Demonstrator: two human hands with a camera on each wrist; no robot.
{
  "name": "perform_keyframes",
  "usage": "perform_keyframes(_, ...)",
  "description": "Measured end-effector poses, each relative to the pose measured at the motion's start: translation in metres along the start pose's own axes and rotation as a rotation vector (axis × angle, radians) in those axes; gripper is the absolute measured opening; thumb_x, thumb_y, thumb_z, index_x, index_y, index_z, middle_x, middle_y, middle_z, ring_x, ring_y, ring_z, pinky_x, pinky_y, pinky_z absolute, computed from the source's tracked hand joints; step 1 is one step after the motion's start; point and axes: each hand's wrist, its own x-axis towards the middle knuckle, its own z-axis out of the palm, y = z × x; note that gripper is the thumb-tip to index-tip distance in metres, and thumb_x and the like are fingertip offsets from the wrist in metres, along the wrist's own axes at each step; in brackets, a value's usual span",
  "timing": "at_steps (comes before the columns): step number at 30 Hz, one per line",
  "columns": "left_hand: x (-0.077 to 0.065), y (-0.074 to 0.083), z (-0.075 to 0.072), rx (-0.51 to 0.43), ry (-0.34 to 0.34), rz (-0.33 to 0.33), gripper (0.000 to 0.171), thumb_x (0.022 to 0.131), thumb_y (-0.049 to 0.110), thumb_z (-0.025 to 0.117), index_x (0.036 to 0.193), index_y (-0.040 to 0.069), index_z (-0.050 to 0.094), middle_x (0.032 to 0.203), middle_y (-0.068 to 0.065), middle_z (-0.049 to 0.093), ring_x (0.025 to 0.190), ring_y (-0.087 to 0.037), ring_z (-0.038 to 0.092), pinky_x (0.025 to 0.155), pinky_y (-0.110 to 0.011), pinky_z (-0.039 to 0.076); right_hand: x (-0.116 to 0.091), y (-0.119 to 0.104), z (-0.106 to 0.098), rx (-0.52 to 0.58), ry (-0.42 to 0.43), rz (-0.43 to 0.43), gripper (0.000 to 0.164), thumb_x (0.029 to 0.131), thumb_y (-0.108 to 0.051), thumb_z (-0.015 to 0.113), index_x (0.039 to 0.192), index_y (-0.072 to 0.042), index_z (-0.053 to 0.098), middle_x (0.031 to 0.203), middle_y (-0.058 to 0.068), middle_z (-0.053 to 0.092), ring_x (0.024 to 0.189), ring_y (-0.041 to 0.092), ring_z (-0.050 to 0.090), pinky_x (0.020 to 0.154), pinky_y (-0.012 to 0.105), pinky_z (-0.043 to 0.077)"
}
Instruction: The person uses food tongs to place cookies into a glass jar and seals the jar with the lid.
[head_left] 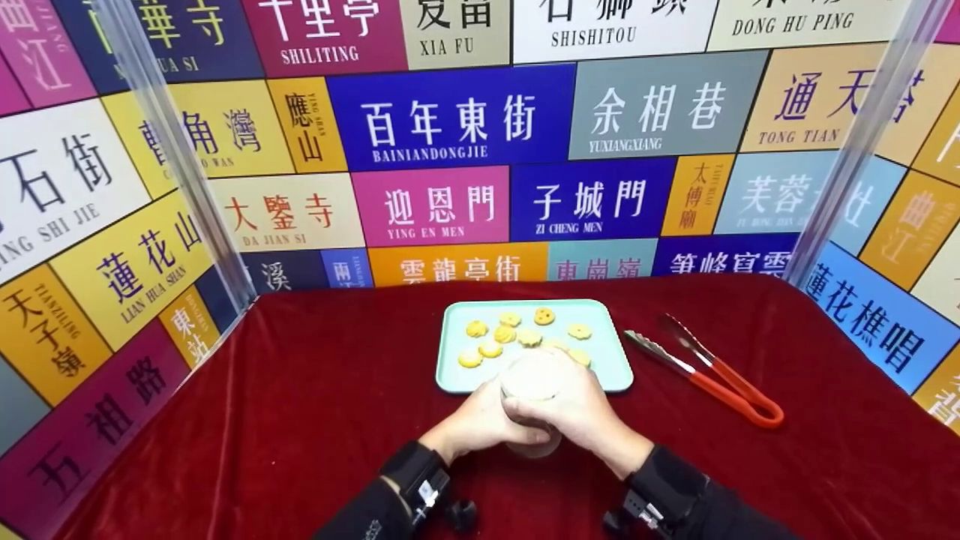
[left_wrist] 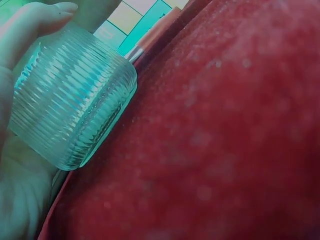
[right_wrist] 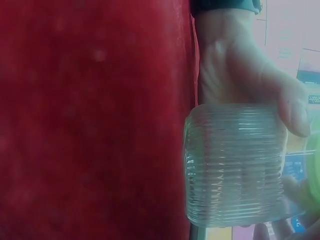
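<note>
Jar (right_wrist: 232, 170) of clear, ribbed glass sits between 2 bare hands, at 6 o'clock from the tray (head_left: 619, 367), with its pale lid (head_left: 531, 377) uppermost in the head view. The left hand (head_left: 480, 420) comes in from 8 o'clock, its fingers wrapped around the glass body and its thumb across the near side. The right hand (head_left: 589, 409) comes in from 4 o'clock, fingers curled about the lid and thumb hooked over the near edge. Whether the base touches the cloth-covered desk (head_left: 337, 375) I cannot tell. No contents show through the glass. On the tray lie at least 9 cookies (head_left: 477, 328), some partly covered by the right hand. Tongs (head_left: 718, 391) with red handles rest between 2 and 3 o'clock from the jar, apart from the tray and held by neither hand. Judging by the grips, the step in hand is working the lid against the body; whether it is being loosened or tightened, these views do not settle. The next move seems to call for a firm, level hold from the left fingers while the right ones turn, with no squeeze that could make the smooth glass slip.
</note>
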Motion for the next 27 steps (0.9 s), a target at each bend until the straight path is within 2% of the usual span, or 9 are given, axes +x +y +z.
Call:
perform_keyframes(4, 0.000, 0.000, -0.001, -0.006, -0.003, 0.006, 0.098, 0.075, 0.019, 0.099, 0.157, 0.021, 0.045, 0.145, 0.009, 0.062, 0.135, -0.012, 0.057, 0.119, -0.034, 0.040, 0.001, 0.001, 0.000, 0.048, -0.016, -0.006, 0.075, 0.065, -0.029, 0.101, 0.132, -0.012, 0.070, 0.115, -0.001, 0.074, 0.104, 0.019, 0.066, 0.096, 0.037, 0.052)
perform_keyframes(13, 0.002, -0.002, -0.001, 0.050, 0.007, 0.019, 0.093, 0.072, 0.020, 0.101, 0.152, 0.019, 0.052, 0.137, 0.011, 0.066, 0.128, -0.010, 0.060, 0.115, -0.031, 0.043, 0.004, 0.003, -0.001, 0.184, -0.062, -0.011, 0.073, 0.065, -0.017, 0.101, 0.130, -0.007, 0.068, 0.114, 0.003, 0.072, 0.105, 0.022, 0.065, 0.095, 0.030, 0.052)
perform_keyframes(19, 0.003, -0.002, 0.000, 0.059, 0.006, 0.029, 0.092, 0.071, 0.018, 0.101, 0.151, 0.019, 0.053, 0.136, 0.010, 0.067, 0.126, -0.011, 0.061, 0.115, -0.032, 0.045, 0.006, 0.007, -0.003, 0.214, -0.102, -0.045, 0.074, 0.067, -0.015, 0.099, 0.132, -0.003, 0.066, 0.119, 0.008, 0.070, 0.107, 0.023, 0.064, 0.096, 0.029, 0.050)
perform_keyframes(27, 0.003, -0.002, -0.001, 0.057, -0.009, 0.044, 0.092, 0.071, 0.016, 0.100, 0.150, 0.020, 0.053, 0.135, 0.010, 0.068, 0.125, -0.011, 0.062, 0.114, -0.032, 0.045, 0.015, 0.017, -0.009, 0.221, -0.223, -0.127, 0.073, 0.073, -0.016, 0.096, 0.136, 0.001, 0.062, 0.128, 0.012, 0.067, 0.113, 0.022, 0.062, 0.101, 0.026, 0.047)
